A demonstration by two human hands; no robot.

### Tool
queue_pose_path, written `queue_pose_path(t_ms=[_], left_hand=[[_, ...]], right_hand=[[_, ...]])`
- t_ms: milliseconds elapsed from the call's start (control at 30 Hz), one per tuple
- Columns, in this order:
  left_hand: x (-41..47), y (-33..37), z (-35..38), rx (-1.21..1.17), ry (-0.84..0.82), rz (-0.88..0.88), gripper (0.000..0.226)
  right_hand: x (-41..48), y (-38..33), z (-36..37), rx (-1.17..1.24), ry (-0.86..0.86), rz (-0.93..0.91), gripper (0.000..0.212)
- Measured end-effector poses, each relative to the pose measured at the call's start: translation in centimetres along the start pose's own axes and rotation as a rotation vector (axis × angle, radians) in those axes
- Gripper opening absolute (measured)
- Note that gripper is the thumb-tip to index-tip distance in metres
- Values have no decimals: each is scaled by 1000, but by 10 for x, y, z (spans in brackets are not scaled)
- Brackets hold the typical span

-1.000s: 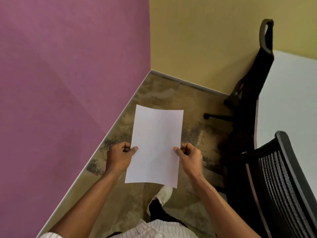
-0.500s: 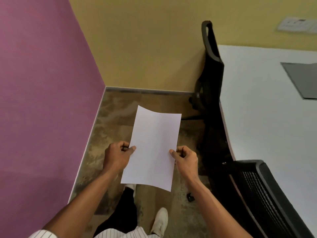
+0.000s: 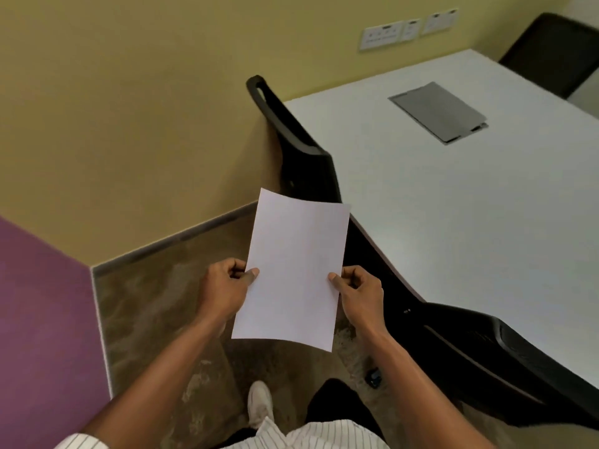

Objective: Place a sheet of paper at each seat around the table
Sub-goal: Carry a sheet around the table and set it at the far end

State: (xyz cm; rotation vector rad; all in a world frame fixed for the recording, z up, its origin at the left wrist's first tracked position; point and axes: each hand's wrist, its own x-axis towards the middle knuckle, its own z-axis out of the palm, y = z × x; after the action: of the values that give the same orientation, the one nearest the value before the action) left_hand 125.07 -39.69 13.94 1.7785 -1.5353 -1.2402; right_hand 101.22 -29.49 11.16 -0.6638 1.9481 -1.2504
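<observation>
Paper sheet | both hands' fingers pinch its side edges | beside table

White paper, white table, black chairs, mustard and purple walls, striped shirt.

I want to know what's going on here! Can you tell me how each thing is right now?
White sheet of paper: held in the air by both side edges, not on the table.
Left hand: pinching the paper's left edge.
Right hand: pinching its right edge.
White table: no paper on the part in view.
Grey hatch in the table: lid shut.
Black mesh chairs: pushed in against the table, unoccupied.
</observation>
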Motion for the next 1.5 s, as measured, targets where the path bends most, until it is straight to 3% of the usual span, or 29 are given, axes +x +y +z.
queue_pose_path(t_ms=[333,700,1000,1267,1500], left_hand=[[102,126,46,-71,-211,206,8],[221,269,118,-61,-202,342,13],[340,326,148,52,-193,330,14],[451,374,175,161,-365,415,24],[529,399,208,335,-516,484,18]], right_hand=[[89,-54,-38,202,239,-6,3],[244,-113,-87,286,353,-51,10],[356,-148,-62,286,341,-5,15],[426,-166,-33,307,515,43,16],[464,-167,0,347,626,126,12]])
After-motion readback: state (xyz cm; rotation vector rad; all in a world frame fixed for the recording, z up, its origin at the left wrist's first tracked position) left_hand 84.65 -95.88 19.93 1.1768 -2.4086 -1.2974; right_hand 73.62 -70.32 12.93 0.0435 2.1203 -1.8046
